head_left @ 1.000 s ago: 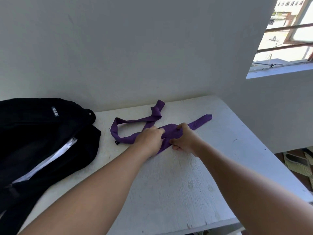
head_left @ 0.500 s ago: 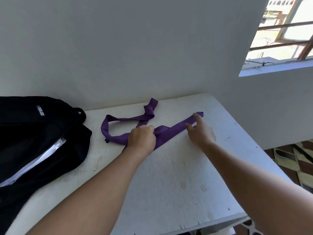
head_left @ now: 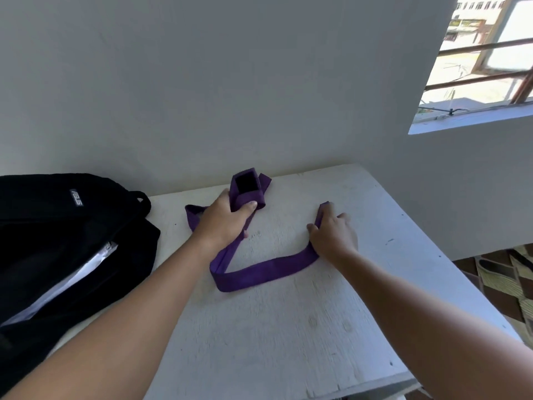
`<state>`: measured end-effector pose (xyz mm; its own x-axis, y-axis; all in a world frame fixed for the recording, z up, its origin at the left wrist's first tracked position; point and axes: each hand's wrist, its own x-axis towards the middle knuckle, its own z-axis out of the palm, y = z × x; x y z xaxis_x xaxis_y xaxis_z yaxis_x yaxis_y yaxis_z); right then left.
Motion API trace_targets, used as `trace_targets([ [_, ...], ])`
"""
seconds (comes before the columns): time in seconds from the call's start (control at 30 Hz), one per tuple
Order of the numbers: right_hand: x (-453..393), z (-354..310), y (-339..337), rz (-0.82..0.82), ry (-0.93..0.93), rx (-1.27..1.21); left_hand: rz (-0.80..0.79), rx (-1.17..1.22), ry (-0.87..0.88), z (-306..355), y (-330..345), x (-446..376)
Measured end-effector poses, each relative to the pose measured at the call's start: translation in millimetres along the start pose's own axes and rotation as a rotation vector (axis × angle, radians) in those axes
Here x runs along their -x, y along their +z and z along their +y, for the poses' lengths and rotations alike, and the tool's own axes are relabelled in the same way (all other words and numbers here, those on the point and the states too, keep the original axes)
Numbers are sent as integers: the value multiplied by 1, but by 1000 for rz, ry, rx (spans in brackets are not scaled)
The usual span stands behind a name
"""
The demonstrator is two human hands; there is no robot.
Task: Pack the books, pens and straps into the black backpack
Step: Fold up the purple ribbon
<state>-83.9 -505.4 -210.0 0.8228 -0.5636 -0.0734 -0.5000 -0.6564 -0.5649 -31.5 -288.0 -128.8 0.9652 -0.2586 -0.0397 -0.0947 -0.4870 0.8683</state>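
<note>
A purple strap (head_left: 259, 272) is pinched by the left hand (head_left: 227, 217) and right hand (head_left: 331, 235) mid-table, unpacked, beside the open black backpack (head_left: 57, 241) at the left edge.

A plain room in a home or dwelling: bare whitewashed walls (head_left: 202, 82), a rough white-painted wooden table (head_left: 274, 327) pushed into the corner, a barred window (head_left: 487, 67) opening onto sunlit buildings, patterned floor covering (head_left: 507, 278) below
</note>
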Motion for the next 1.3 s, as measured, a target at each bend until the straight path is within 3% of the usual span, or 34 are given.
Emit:
trace_targets([
  [0.13,-10,-2,-12,-11,121,-69,-190,196,12,10,-6,13],
  [0.27,-11,-4,-7,-32,143,22,-199,387,1,12,4,22],
  [0.43,-5,-10,-2,-53,97,-121,-202,676,-118,-3,24,21],
  [0.5,-1,-16,4,-54,68,-295,-179,705,-149,-8,29,19],
  [0.63,26,-52,-1,-183,-85,-1010,-89,769,-208,-11,41,13],
  [0.73,44,-72,-13,-324,-209,-1215,-62,860,-210,-7,44,6],
  [0.93,52,-80,-17,-480,-162,-1276,-98,957,-238,2,44,6],
  [1.2,49,-86,-13,-284,-168,-1191,-210,1140,-206,14,38,19],
  [1.3,51,-92,-15,-225,-148,-1186,-147,1087,-159,16,39,18],
])
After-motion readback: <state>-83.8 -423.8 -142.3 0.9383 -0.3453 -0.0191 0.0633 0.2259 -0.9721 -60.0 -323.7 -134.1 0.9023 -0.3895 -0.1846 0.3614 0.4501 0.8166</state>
